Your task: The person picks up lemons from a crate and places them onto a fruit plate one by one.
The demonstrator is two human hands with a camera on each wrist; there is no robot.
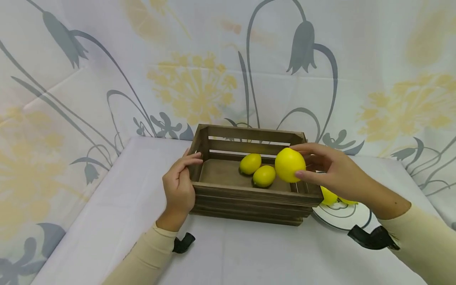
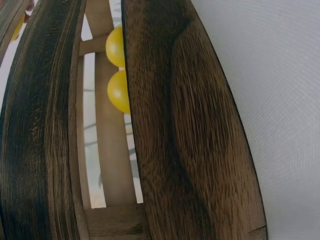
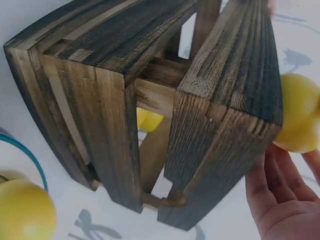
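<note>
My right hand (image 1: 331, 168) holds a large yellow lemon (image 1: 289, 165) between thumb and fingers, above the right part of a brown slatted wooden crate (image 1: 246, 198). In the right wrist view the same lemon (image 3: 298, 115) shows beside the crate's top corner, with the fingers (image 3: 285, 175) against it. At the crate's left end my left hand (image 1: 179, 188) grips the side wall, fingertips over the rim. Two lemons, one farther back (image 1: 250, 164) and one nearer (image 1: 264, 176), lie on the crate floor. The left hand is out of sight in the left wrist view.
Right of the crate, partly behind it and under my right forearm, is a white patterned plate (image 1: 342, 220) bearing yellow lemons (image 1: 329, 196). A white cloth (image 1: 256, 253) covers the table. Behind hangs a floral curtain (image 1: 213, 35).
</note>
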